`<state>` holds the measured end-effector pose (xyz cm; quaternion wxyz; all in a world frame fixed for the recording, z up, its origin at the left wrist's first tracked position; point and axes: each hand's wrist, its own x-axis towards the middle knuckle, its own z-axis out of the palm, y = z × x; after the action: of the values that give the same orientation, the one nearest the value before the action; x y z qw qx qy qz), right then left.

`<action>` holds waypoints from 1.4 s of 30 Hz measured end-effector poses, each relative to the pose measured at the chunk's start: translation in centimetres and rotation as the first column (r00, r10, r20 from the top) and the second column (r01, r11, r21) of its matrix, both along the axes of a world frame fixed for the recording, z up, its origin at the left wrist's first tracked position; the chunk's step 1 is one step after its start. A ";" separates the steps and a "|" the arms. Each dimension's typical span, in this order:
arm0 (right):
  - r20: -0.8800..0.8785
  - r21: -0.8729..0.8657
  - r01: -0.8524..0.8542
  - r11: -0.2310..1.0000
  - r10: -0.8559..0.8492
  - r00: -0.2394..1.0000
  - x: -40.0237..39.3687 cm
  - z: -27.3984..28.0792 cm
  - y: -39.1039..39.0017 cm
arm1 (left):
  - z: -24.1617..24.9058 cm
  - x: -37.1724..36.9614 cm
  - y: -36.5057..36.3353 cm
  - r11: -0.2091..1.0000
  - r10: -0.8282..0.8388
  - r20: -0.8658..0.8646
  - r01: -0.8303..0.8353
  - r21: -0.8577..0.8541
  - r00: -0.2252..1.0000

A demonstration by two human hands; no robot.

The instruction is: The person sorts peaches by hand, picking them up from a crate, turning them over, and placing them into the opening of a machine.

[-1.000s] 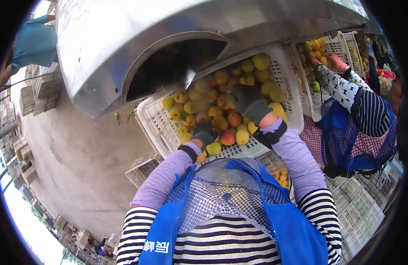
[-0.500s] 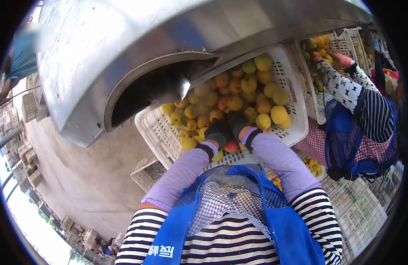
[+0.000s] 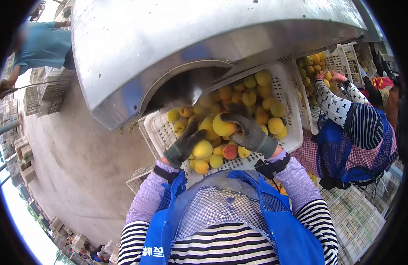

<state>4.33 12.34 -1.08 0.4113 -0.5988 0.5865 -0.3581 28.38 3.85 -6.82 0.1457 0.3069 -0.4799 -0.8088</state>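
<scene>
A white plastic crate (image 3: 285,84) full of yellow peaches (image 3: 262,104) lies in front of me. Both my hands wear dark gloves and are raised above the fruit near its front side. My right hand (image 3: 253,134) curls round a large yellow peach (image 3: 224,126), fingers over its top. Close against that fruit, my left hand (image 3: 184,145) has its fingers bent round another yellow peach (image 3: 207,128); part of its grip is hidden. A red-blushed peach (image 3: 230,152) rests below my hands among several yellow ones.
A metal machine housing (image 3: 168,66) with a dark opening (image 3: 175,90) overhangs the crate's left back. At right, a co-worker's hands (image 3: 330,77) are at another peach crate (image 3: 306,110). Stacked crates (image 3: 354,216) stand lower right. Another person (image 3: 45,46) is at far left.
My hands have come up out of the peaches and nearer to me, now with peaches in their fingers. The view has shifted, and the person at far left shows more fully.
</scene>
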 end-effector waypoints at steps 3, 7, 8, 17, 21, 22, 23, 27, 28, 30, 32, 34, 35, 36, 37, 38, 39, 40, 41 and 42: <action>0.209 0.077 -0.023 0.997 0.006 0.978 2.5 1.9 -0.6 | 3.8 1.3 0.8 0.980 0.189 -0.017 -0.187 0.065 0.982; 0.190 -0.048 0.111 0.993 -0.100 0.977 5.7 3.7 -0.7 | 5.3 1.7 2.5 0.957 0.280 -0.049 -0.283 -0.069 0.959; 0.134 -0.129 0.179 0.975 -0.162 0.978 6.5 4.4 -0.8 | 5.3 1.8 2.8 0.947 0.299 -0.069 -0.305 -0.105 0.952; -0.203 -0.140 0.151 0.979 -0.178 0.963 7.5 7.9 -1.9 | 7.1 2.4 2.8 0.903 0.399 -0.078 -0.406 -0.142 0.914; -0.091 -0.170 0.218 0.961 -0.236 0.968 8.0 7.8 -2.7 | 7.0 2.7 1.6 0.881 0.413 -0.116 -0.429 -0.202 0.903; -0.126 -0.270 0.223 0.937 -0.264 0.956 8.2 7.9 -3.5 | 6.7 2.8 1.4 0.875 0.420 -0.121 -0.436 -0.211 0.900; -0.156 -0.368 0.221 0.903 -0.294 0.943 8.5 8.1 -4.5 | 6.5 2.8 1.3 0.869 0.427 -0.124 -0.444 -0.220 0.896; -0.336 -0.388 0.131 0.912 -0.272 0.902 8.0 5.5 -8.7 | 6.5 3.1 1.7 0.892 0.449 -0.072 -0.451 -0.025 0.891; -0.345 -0.369 0.115 0.922 -0.251 0.905 7.4 3.3 -9.6 | 5.7 3.2 1.9 0.893 0.445 -0.045 -0.447 -0.049 0.895; -0.410 -0.356 0.102 0.929 -0.254 0.876 7.7 3.3 -10.3 | 5.5 3.6 2.0 0.897 0.430 0.020 -0.424 -0.129 0.903; -0.440 -0.345 0.099 0.933 -0.254 0.861 7.9 3.5 -10.9 | 6.0 3.8 1.9 0.898 0.427 0.025 -0.420 -0.132 0.904; -0.430 -0.335 0.123 0.934 -0.267 0.863 8.3 3.7 -10.7 | 6.0 4.3 2.1 0.895 0.433 0.027 -0.426 -0.129 0.901; -0.434 -0.330 0.124 0.936 -0.267 0.860 8.4 3.8 -10.8 | 5.6 4.4 2.2 0.891 0.442 0.023 -0.436 -0.128 0.897; -0.440 -0.326 0.125 0.937 -0.267 0.857 8.3 3.9 -10.9 | 5.4 4.5 2.2 0.886 0.451 0.017 -0.446 -0.127 0.892; -0.445 -0.322 0.128 0.938 -0.269 0.854 8.4 4.2 -10.9 | 5.4 4.7 2.2 0.884 0.460 0.018 -0.456 -0.105 0.888; -0.506 -0.291 0.120 0.949 -0.259 0.822 8.5 4.6 -10.8 | 5.6 4.8 2.2 0.881 0.468 0.020 -0.465 -0.083 0.883; -0.564 -0.258 0.116 0.959 -0.246 0.788 8.7 5.1 -10.5 | 5.6 5.0 2.3 0.878 0.477 0.024 -0.475 -0.060 0.879; -0.619 -0.224 0.113 0.968 -0.231 0.751 8.9 5.3 -10.2 | 5.6 5.2 2.4 0.875 0.483 0.013 -0.482 -0.047 0.876; -0.611 -0.209 0.135 0.969 -0.237 0.755 9.1 5.4 -10.0 | 5.6 5.2 2.4 0.872 0.490 0.001 -0.489 -0.034 0.872; -0.604 -0.195 0.157 0.968 -0.244 0.758 9.4 5.4 -9.7 | 5.6 5.3 2.6 0.868 0.496 -0.011 -0.496 -0.022 0.868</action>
<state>13.73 2.62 4.27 0.1128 -0.6428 0.7251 -0.2200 33.71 6.45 -1.20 0.3531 0.4161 -0.3944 -0.7394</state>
